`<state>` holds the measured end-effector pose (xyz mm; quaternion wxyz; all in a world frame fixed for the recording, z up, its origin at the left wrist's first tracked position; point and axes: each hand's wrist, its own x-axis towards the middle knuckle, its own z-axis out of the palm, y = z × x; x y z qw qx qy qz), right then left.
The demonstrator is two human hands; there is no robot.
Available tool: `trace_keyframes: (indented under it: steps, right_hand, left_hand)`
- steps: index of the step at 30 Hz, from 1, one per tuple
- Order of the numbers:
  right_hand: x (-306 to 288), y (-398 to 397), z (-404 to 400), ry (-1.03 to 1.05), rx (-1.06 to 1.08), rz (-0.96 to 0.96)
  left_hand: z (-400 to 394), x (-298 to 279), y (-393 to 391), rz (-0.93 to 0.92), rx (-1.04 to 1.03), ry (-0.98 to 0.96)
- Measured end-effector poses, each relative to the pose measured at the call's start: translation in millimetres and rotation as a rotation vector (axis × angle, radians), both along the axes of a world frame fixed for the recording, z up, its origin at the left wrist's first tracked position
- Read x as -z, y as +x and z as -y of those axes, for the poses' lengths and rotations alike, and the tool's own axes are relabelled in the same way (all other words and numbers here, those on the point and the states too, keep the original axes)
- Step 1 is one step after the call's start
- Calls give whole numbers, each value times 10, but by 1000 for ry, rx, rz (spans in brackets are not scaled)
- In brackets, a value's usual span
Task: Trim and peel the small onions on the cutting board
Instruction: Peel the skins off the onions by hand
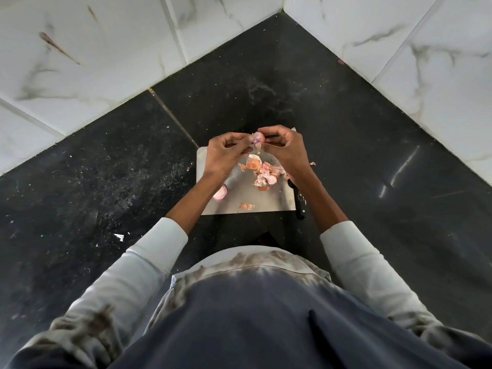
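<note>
No readable text, labels, brand names, numbers or signs appear anywhere in this view, on any object or on the wall tiles.

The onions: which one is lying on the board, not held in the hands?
The pink onion beside the left forearm lies on the cutting board; the other onion is held.

**Dark bench in a tiled corner**

A black stone bench [332, 123], dusted with pale crumbs, fills the corner between white marbled wall tiles. A grey cutting board [239, 193] lies flat on it. A black-handled knife [300, 203] rests on the bench against the board's right edge. Small peel scraps [312, 163] lie nearby.
</note>
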<state>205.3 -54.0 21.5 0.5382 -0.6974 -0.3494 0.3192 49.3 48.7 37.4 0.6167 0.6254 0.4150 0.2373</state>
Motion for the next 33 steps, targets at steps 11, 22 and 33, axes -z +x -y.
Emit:
trace_keyframes:
  steps: [11, 22, 33]
  right_hand:
    - [-44, -13, -48, 24, 4, 215]
    - [-116, -28, -76, -18, -118, 152]
    - [-101, -49, -43, -33, -19, -112]
  left_hand:
    - [13, -5, 28, -59, -55, -9]
    - [51, 2, -9, -111, -113, 85]
    - [34, 0, 63, -34, -71, -70]
